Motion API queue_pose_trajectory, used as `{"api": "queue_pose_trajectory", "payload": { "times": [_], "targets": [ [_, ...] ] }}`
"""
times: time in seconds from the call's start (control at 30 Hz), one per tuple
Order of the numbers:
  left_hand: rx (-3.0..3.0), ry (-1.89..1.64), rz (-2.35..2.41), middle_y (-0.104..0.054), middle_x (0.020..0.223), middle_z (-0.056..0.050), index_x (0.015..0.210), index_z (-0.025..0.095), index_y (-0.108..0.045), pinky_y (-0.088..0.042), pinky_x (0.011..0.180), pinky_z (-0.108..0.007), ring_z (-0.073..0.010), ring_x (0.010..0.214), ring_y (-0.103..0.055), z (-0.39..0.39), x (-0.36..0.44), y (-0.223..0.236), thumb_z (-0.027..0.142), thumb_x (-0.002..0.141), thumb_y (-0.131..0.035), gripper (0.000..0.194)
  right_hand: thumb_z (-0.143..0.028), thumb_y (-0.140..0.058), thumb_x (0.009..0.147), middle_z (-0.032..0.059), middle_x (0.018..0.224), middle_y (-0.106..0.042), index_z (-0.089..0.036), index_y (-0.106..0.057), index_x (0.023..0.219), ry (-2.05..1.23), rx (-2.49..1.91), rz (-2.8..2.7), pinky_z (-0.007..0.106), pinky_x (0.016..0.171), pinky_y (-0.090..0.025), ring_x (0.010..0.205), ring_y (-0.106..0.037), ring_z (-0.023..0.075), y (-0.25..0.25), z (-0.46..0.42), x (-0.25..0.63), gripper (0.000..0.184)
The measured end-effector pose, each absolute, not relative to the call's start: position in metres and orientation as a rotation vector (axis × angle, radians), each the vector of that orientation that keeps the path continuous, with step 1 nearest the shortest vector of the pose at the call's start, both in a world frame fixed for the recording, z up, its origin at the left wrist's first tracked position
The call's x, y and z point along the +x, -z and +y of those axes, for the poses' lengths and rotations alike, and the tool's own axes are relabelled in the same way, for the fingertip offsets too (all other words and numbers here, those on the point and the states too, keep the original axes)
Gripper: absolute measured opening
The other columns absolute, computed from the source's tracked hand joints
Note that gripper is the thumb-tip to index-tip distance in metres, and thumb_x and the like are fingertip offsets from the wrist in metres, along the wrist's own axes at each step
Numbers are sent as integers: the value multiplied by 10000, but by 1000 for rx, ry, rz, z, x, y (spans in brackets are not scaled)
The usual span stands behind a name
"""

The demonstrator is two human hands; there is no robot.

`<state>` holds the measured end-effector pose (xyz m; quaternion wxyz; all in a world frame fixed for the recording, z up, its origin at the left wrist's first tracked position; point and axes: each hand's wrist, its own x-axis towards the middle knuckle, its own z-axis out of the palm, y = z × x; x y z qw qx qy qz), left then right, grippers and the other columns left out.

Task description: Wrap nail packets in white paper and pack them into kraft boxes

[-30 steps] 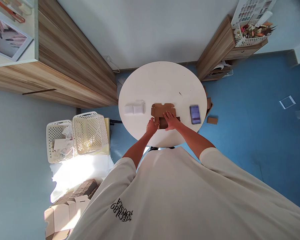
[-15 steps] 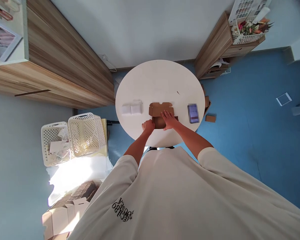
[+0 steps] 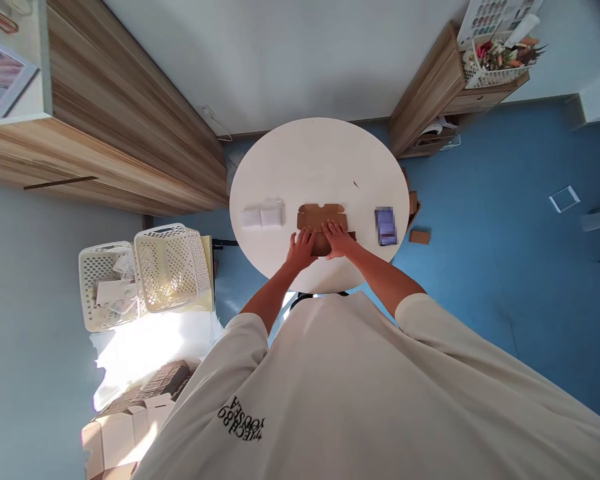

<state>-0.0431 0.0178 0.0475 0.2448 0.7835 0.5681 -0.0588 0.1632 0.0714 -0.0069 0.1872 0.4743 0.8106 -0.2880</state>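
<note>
Two-handed, resting on an open cardboard box (image 3: pixel 321 220) at frame centre: left grip (image 3: pixel 301 249) with fingers spread across the left end, right grip (image 3: pixel 337 240) likewise over the right, partly blocking the view inside. On the tabletop (image 3: pixel 320 160), white packets (image 3: pixel 271 217) to the left, blurred purple item (image 3: pixel 387 226) to the right; white baskets (image 3: pixel 201 267) at lower left.

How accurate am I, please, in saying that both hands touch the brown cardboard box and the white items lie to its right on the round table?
One slip: the head view shows the white items left of the brown cardboard box on the round table. The left hand and right hand touch the box.
</note>
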Motion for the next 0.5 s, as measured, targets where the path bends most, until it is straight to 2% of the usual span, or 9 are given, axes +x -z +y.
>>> {"api": "queue_pose_trajectory", "payload": {
  "times": [0.03, 0.1, 0.2, 0.27, 0.4, 0.5],
  "targets": [
    [2180, 187, 1495, -331, 1730, -188, 1697, 217, -270, -136, 1304, -576, -369, 1628, -225, 18, -43, -48, 358, 868, -767, 977, -753, -793, 664, 170, 1791, 133, -120, 87, 1729, 793, 1336, 2270, 586, 1326, 2, 1654, 116, 411, 5, 71, 162, 1520],
    [2212, 228, 1460, -305, 1742, -191, 1717, 208, -219, -102, 1311, -578, -359, 1626, -230, 21, -42, -49, 330, 856, -777, 1034, -725, -791, 692, 180, 1797, 92, -109, 44, 1735, 761, 1355, 2258, 572, 1329, 14, 1659, 97, 401, 1, 69, 160, 1471],
    [2209, 253, 1488, -347, 1714, -217, 1712, 187, -243, -134, 1305, -568, -365, 1585, -315, 26, -37, -47, 307, 851, -787, 1026, -665, -752, 769, 182, 1803, 32, -108, 0, 1739, 710, 1441, 2319, 581, 1326, 43, 1663, 70, 394, -5, 56, 162, 1348],
    [2229, 279, 1506, -370, 1700, -222, 1709, 181, -254, -164, 1295, -568, -375, 1561, -349, 27, -35, -46, 315, 841, -806, 1037, -609, -707, 835, 166, 1807, 20, -134, -12, 1742, 666, 1546, 2373, 598, 1321, 23, 1664, 53, 388, -7, 40, 169, 1238],
    [2281, 320, 1525, -388, 1681, -240, 1697, 153, -289, -208, 1284, -542, -381, 1538, -378, 27, -33, -43, 321, 829, -840, 1041, -458, -589, 961, 176, 1803, -56, -185, -52, 1742, 582, 1892, 2334, 624, 1294, -120, 1656, -52, 384, -9, 2, 197, 986],
    [2297, 353, 1528, -402, 1669, -241, 1693, 148, -302, -224, 1279, -532, -379, 1537, -375, 27, -32, -40, 312, 823, -851, 1041, -375, -523, 1002, 197, 1782, -138, -208, -79, 1741, 602, 2124, 2113, 601, 1233, -285, 1607, -222, 400, -9, -17, 218, 879]
  ]
}}
